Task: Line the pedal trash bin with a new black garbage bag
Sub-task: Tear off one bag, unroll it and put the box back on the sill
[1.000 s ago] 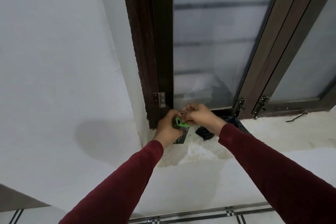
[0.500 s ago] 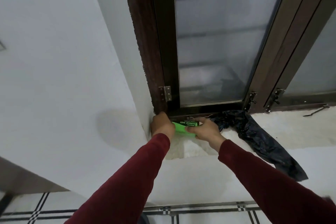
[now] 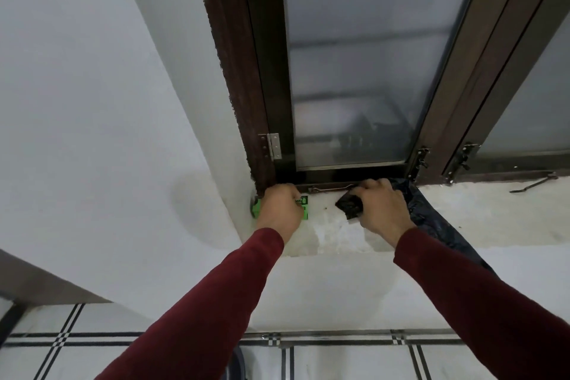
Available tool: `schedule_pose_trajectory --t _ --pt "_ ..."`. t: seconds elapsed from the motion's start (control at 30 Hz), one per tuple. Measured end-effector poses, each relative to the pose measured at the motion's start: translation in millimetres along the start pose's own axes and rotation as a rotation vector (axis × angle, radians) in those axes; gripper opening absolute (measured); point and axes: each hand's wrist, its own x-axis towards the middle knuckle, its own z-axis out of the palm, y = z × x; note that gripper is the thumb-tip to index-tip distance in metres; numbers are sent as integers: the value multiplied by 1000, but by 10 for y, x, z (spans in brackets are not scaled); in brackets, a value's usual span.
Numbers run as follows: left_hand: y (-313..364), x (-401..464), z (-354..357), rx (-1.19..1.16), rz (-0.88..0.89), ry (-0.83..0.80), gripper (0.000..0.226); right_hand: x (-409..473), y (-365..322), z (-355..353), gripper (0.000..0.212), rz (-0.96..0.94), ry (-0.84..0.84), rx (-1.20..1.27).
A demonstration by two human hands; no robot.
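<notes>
A green garbage bag packet (image 3: 304, 207) lies in the left corner of the white window sill (image 3: 493, 219). My left hand (image 3: 279, 208) rests on top of it and covers most of it. My right hand (image 3: 382, 210) is closed on one end of a black garbage bag (image 3: 431, 219). A crumpled bit of the bag sticks out left of my fingers. The rest trails to the right over the sill edge and down behind my right sleeve. The pedal bin is out of view.
A dark wooden window frame (image 3: 262, 102) with frosted glass stands right behind both hands. A metal window stay (image 3: 331, 187) lies along the sill between them, and another stay (image 3: 532, 184) lies further right. Tiled wall (image 3: 339, 358) runs below the sill.
My hands have separated. The left stays on the green packet in the corner. The right has moved right and taken hold of the black bag.
</notes>
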Motion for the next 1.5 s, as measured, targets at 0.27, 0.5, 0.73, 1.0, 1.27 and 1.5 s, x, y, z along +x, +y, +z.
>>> schedule_pose_trajectory --t 0.27,0.5,0.73,1.0,1.27,1.5 --pt "339 3 212 -524 -18 -242 65 35 323 -9 21 150 -57 629" --pt "633 23 243 -894 -150 -372 19 -221 250 -470 35 175 -195 1531" --pt "875 -50 133 -1053 -138 -98 33 -644 280 -385 23 105 -294 1501" --pt "477 -628 -9 -839 -76 -695 40 -864 125 -709 47 254 -151 1858" --pt "275 -989 -431 -805 -157 -455 52 -1543 -421 -575 34 312 -355 1640" --pt "-539 -1652 -742 -794 -194 -732 15 -2016 -1088 -315 25 564 -70 1801"
